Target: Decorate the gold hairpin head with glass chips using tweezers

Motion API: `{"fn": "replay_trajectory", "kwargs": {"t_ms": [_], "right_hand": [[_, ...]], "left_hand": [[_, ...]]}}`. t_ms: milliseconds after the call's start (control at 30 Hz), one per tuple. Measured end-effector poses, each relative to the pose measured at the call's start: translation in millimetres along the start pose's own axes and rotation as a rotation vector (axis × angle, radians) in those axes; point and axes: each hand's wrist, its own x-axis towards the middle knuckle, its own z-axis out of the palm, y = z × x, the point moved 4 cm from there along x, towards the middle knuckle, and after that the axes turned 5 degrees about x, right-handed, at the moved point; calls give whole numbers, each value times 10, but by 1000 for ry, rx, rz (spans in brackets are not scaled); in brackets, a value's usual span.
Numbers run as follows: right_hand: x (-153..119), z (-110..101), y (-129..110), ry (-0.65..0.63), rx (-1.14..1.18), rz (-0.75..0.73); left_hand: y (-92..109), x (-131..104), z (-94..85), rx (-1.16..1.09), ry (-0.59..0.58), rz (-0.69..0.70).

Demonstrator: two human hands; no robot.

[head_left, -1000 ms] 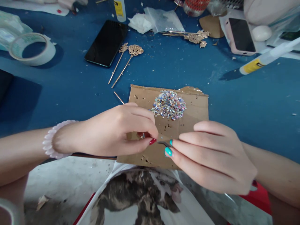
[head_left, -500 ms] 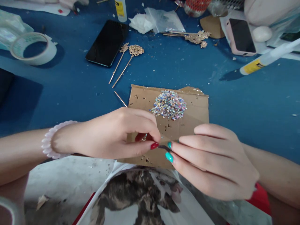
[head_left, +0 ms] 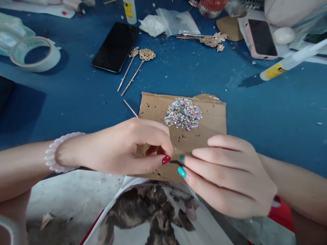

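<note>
My left hand (head_left: 135, 146) is closed in a pinch above the left part of a cardboard piece (head_left: 212, 119), its thumb and index finger round a small metallic item that is mostly hidden. A thin gold stick (head_left: 130, 108) sticks out beyond this hand's knuckles. Dark tweezers (head_left: 176, 163) are pinched between thumb and finger of my right hand (head_left: 227, 177), their tip at my left thumbnail. Behind both hands, a pile of small multicoloured stones (head_left: 183, 114) lies on the cardboard.
Two gold hairpins (head_left: 138, 75) lie beside a black phone (head_left: 115, 47) on the blue table (head_left: 84, 88). A tape roll (head_left: 35, 54) is at left, more gold hairpins (head_left: 212, 41) at the back, and a glue pen (head_left: 274, 70) and a pink-edged phone (head_left: 262, 39) at right.
My right hand has shifted slightly left with the tweezers, towards my left fingertips. My left hand keeps its pinch, and the glint of the item inside it shows less.
</note>
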Motion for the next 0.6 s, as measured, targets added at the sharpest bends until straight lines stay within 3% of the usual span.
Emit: {"fn": "replay_trajectory", "kwargs": {"t_ms": [600], "right_hand": [[-7,-24,3,4,12,-21]], "left_hand": [[-22,4,-3,12,14,8]]}}
